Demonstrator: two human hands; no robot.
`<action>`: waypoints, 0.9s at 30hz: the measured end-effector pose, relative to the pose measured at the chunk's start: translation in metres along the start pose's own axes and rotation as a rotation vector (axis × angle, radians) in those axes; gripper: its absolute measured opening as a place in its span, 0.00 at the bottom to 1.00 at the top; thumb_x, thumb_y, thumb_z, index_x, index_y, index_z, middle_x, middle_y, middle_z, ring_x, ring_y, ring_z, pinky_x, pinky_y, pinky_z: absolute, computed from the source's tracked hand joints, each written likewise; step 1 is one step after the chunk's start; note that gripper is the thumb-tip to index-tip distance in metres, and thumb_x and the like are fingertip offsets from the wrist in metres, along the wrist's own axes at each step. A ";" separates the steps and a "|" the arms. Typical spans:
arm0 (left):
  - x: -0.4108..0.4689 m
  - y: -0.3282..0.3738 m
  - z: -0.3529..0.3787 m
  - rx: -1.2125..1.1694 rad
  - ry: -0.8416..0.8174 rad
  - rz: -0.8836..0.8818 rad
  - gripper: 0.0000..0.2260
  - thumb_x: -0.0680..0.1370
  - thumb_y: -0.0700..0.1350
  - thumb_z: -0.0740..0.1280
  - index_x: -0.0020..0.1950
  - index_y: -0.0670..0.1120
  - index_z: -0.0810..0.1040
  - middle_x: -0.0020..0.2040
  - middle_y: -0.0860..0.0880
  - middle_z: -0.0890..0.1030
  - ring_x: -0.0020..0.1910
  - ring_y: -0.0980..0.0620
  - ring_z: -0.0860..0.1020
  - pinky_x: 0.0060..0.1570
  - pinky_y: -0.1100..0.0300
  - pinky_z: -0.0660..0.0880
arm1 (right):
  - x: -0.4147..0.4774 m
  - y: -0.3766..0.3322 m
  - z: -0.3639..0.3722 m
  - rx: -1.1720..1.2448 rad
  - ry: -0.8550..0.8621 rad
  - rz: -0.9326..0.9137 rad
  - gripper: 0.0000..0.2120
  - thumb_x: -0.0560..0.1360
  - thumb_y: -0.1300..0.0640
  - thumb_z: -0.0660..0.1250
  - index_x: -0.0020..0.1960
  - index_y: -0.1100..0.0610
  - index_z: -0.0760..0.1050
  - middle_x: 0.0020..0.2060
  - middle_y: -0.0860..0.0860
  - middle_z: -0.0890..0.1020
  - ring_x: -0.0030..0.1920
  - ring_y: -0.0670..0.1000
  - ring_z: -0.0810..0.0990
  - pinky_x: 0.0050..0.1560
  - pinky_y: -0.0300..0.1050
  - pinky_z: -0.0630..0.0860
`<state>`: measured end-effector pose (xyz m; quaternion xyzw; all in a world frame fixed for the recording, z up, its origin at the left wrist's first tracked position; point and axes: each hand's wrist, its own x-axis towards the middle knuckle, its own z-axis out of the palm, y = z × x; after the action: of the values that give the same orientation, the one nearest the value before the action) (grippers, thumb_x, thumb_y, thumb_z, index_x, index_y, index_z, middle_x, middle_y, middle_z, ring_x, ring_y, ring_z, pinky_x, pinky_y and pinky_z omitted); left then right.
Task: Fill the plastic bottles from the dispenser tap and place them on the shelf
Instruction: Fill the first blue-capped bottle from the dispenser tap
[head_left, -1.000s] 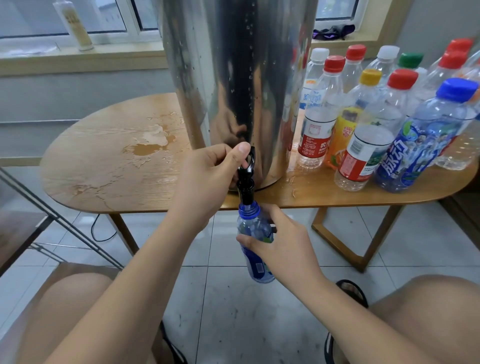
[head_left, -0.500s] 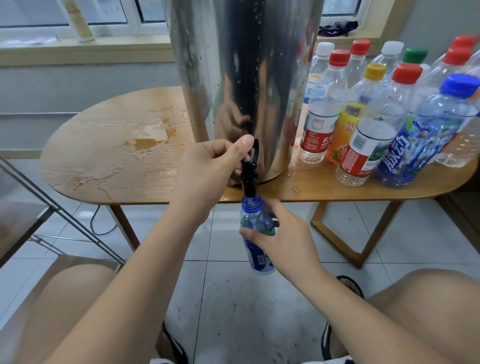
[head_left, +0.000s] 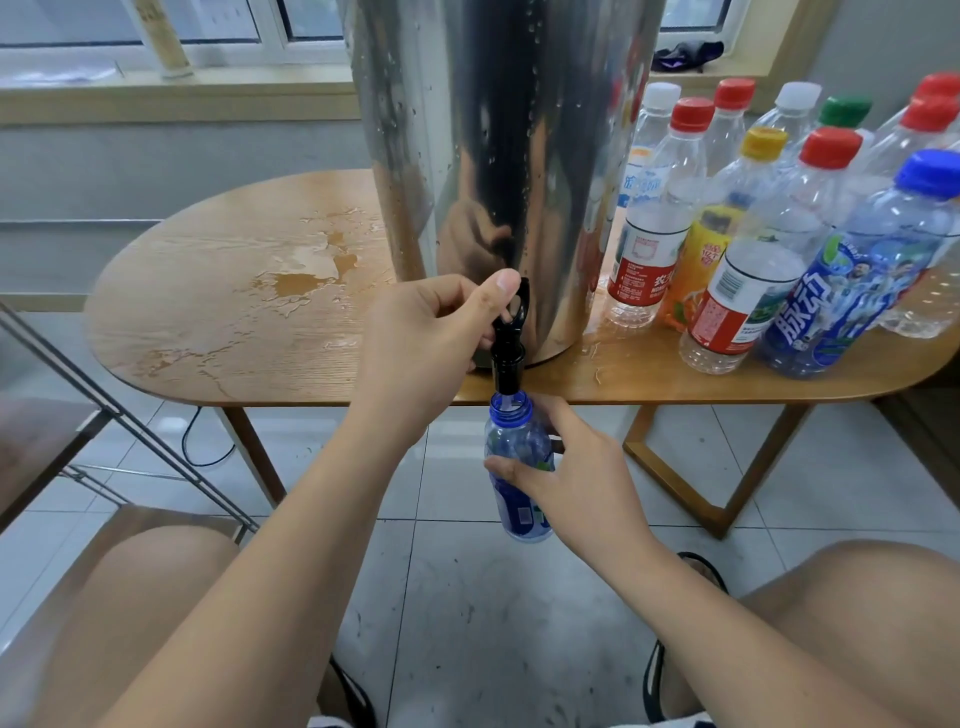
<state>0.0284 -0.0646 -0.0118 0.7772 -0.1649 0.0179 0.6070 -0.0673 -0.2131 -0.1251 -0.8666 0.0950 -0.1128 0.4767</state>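
our left hand (head_left: 426, 343) is pinching the black plastic tap lever (head_left: 511, 322) at the wooden table's edge (head_left: 675, 397); our right hand (head_left: 576, 478) is gripping the open blue-labelled plastic bottle (head_left: 514, 457) right beneath the spout, over open tiled floor (head_left: 493, 623).

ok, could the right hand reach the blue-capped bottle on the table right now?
Probably not yet: the right hand grips the open bottle under the tap. Otherwise the blue-capped bottle stands at the table edge, nothing in front.
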 end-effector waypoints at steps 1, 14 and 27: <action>0.000 0.000 0.000 0.006 0.003 0.004 0.18 0.82 0.60 0.73 0.40 0.48 0.86 0.37 0.46 0.86 0.38 0.52 0.84 0.40 0.58 0.80 | 0.000 0.000 0.000 0.000 0.000 -0.003 0.30 0.72 0.41 0.82 0.70 0.36 0.73 0.57 0.30 0.81 0.56 0.28 0.77 0.50 0.25 0.73; 0.000 -0.001 -0.003 0.005 -0.023 0.043 0.17 0.83 0.58 0.73 0.42 0.47 0.87 0.36 0.48 0.86 0.38 0.55 0.83 0.38 0.60 0.79 | 0.002 0.002 0.001 0.001 0.003 -0.006 0.30 0.71 0.41 0.82 0.69 0.36 0.74 0.58 0.32 0.83 0.57 0.29 0.78 0.49 0.22 0.71; 0.002 -0.001 -0.006 -0.004 -0.054 0.035 0.17 0.83 0.58 0.73 0.42 0.47 0.88 0.37 0.46 0.86 0.37 0.54 0.83 0.36 0.61 0.78 | 0.003 0.003 0.001 0.007 0.011 -0.003 0.30 0.70 0.42 0.83 0.68 0.36 0.75 0.56 0.30 0.83 0.57 0.29 0.78 0.50 0.22 0.71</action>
<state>0.0315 -0.0593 -0.0113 0.7730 -0.1950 0.0072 0.6037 -0.0647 -0.2145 -0.1277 -0.8644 0.0959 -0.1186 0.4792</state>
